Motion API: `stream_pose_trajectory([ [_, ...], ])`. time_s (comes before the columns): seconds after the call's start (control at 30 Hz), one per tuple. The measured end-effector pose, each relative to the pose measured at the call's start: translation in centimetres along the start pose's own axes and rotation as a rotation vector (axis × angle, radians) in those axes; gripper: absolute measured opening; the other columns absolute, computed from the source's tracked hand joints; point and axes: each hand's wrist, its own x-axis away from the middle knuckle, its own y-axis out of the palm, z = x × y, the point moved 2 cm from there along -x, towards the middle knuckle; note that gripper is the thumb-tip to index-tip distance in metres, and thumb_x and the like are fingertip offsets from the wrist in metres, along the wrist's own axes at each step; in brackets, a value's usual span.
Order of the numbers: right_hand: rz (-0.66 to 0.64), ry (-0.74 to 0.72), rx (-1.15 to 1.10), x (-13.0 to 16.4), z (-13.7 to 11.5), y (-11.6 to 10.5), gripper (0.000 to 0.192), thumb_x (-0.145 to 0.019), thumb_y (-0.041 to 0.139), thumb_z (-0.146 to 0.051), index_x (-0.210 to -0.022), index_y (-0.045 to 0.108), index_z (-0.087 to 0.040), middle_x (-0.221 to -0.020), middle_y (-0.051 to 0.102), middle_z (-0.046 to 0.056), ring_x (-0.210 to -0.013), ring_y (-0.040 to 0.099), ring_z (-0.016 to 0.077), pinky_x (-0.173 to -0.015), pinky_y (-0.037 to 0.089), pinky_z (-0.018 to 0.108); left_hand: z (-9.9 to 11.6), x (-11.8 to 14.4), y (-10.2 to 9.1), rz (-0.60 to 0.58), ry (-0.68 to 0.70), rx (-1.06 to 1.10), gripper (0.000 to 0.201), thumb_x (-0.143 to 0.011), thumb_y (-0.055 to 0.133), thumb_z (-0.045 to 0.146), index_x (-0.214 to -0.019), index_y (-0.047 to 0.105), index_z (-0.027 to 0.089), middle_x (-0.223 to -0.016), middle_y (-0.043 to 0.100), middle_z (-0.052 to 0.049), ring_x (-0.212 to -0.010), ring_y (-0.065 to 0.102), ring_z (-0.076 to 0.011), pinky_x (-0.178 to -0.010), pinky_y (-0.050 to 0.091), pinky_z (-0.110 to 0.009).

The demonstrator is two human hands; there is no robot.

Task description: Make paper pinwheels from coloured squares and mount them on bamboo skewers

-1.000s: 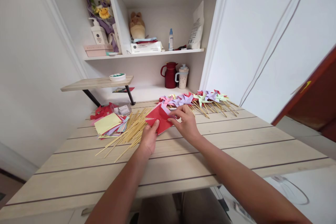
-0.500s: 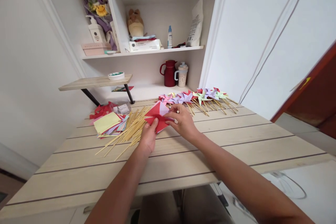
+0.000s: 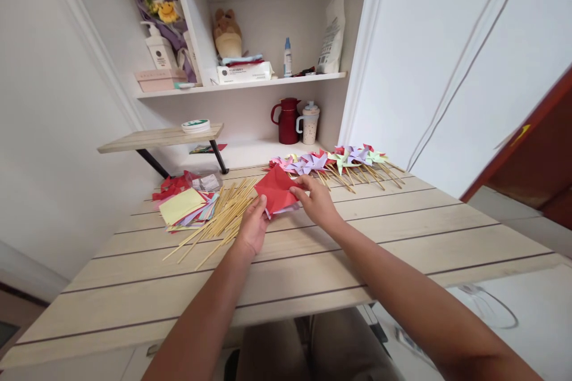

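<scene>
A red sheet of paper (image 3: pixel 277 188), with pale lilac showing along its lower edge, is held up over the table between both hands. My left hand (image 3: pixel 254 223) pinches its lower left side, thumb on the front face. At the right edge, my right hand (image 3: pixel 315 199) grips it between thumb and fingers. Just left of the paper lies a loose pile of thin wooden sticks (image 3: pixel 223 214). Behind it, finished paper pinwheels (image 3: pixel 342 161) in pink, lilac, green and red rest on their sticks.
A stack of coloured paper sheets (image 3: pixel 183 208) lies at the left, beside red plastic packaging (image 3: pixel 179 183). A small wooden riser (image 3: pixel 156 138) bears a round white container (image 3: pixel 195 125). A red jug (image 3: pixel 288 121) and a cup (image 3: pixel 309 122) stand in the shelf niche.
The paper showed folded red and lilac flaps and slits; now a mostly flat red face is toward me. My right hand has shifted slightly right to the paper's edge.
</scene>
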Motion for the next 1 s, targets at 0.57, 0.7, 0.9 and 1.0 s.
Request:
stream_pose_trajectory([
  [0.57, 0.047, 0.428, -0.720, -0.2, 2.3, 1.4, 0.026, -0.086, 0.063, -0.047, -0.091, 0.050, -0.025, -0.096, 0.069, 0.003, -0.090, 0.070, 0.0234, -0.084, 0.060, 0.046, 0.1, -0.1, 0.1, -0.060, -0.019, -0.091, 0.057, -0.076, 0.076, 0.061, -0.112, 0.073, 0.018, -0.094, 0.073, -0.009, -0.077, 0.066, -0.0164, -0.068, 0.054, -0.028],
  [0.7, -0.043, 0.517, -0.791, 0.1, 2.0, 2.0, 0.021, -0.087, 0.063, -0.041, -0.096, 0.053, -0.024, -0.094, 0.074, 0.003, -0.084, 0.075, 0.0237, -0.083, 0.062, 0.047, -0.2, 0.0, 0.4, 0.004, 0.015, -0.176, 0.054, -0.069, 0.087, 0.038, -0.118, 0.071, 0.020, -0.106, 0.074, -0.011, -0.081, 0.068, -0.0188, -0.071, 0.055, -0.030],
  [0.9, -0.013, 0.512, -0.836, -0.3, 1.6, 0.8, 0.017, -0.090, 0.063, -0.039, -0.093, 0.057, -0.024, -0.090, 0.077, 0.003, -0.083, 0.077, 0.0239, -0.083, 0.062, 0.044, -0.6, -0.5, -0.7, 0.242, 0.096, -0.267, 0.038, -0.063, 0.082, 0.011, -0.100, 0.077, 0.018, -0.098, 0.077, -0.009, -0.083, 0.070, -0.0202, -0.083, 0.054, -0.034],
  [1.0, 0.073, 0.468, -0.940, -1.1, 1.5, -0.9, 0.015, -0.090, 0.066, -0.036, -0.088, 0.058, -0.023, -0.092, 0.078, 0.003, -0.083, 0.078, 0.0213, -0.081, 0.063, 0.038, 0.4, -0.5, -1.2, 0.332, 0.139, -0.212, 0.035, -0.064, 0.081, 0.013, -0.098, 0.076, 0.018, -0.096, 0.077, -0.008, -0.082, 0.069, -0.0192, -0.082, 0.055, -0.032],
])
